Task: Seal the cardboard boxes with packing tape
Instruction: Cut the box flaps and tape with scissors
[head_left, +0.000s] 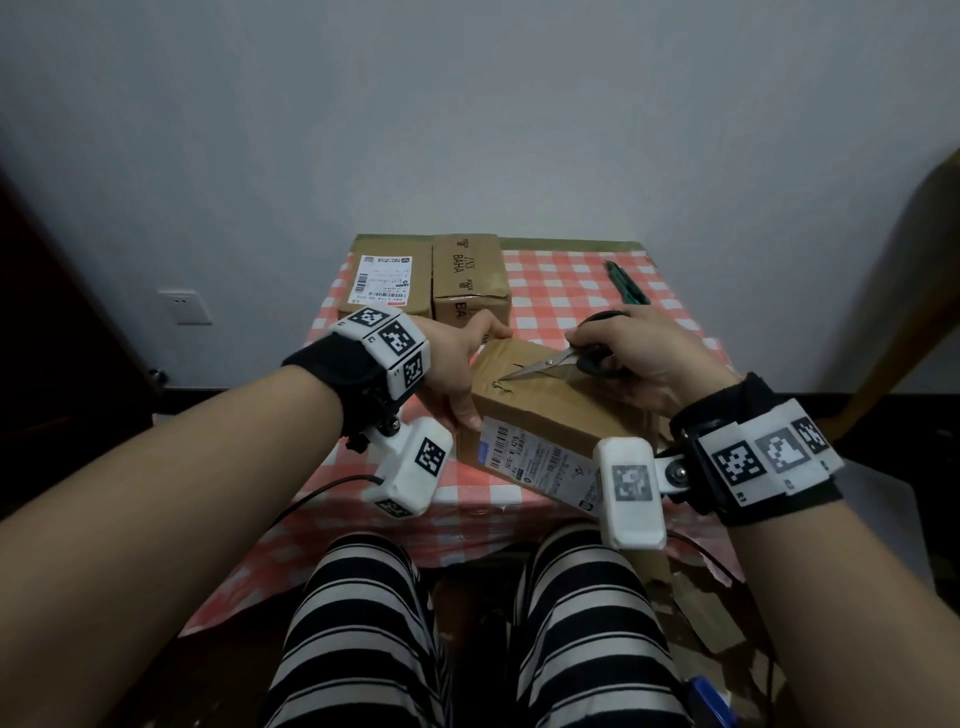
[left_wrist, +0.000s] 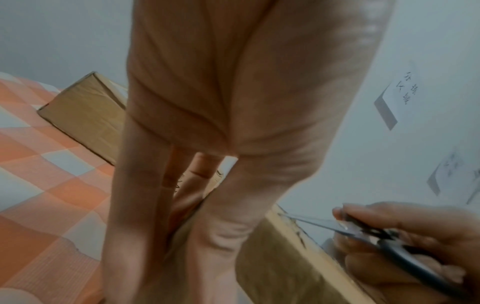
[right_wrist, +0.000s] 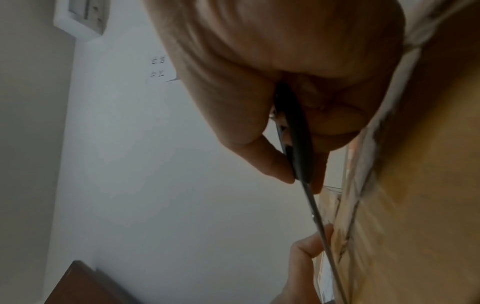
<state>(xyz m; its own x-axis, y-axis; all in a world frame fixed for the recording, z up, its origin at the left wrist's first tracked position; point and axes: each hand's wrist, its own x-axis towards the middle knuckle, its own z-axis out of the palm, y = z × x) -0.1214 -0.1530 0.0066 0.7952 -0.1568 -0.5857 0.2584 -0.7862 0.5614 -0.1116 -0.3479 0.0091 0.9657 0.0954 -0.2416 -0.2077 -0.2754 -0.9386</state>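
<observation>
Pale grey wall rises behind a small table under a red-and-white checked cloth, and the cardboard box in hand sits at the near edge, just in front of the person's knees. It lies askew — its long axis runs from near-left to far-right across the cloth, with a shipping label on the near side face.

The left hand wraps the box's left end, fingers curled over the far corner and thumb down the near face, steadying it. The right hand grips black-handled scissors, fingers curled round the handles; the blades lie low over the top panel, tips pointing left toward the left hand and ending near a ragged mark on the lid. Whether the blades are parted cannot be told. A glossy strip under them looks like tape, though no roll is in view.

Judging by this, the cut is to be made along the top — so the blades' line toward the left fingers is what matters; the right hand is the nearer to the seam.

Two more boxes stand at the back left, and a green utility knife lies far right.
</observation>
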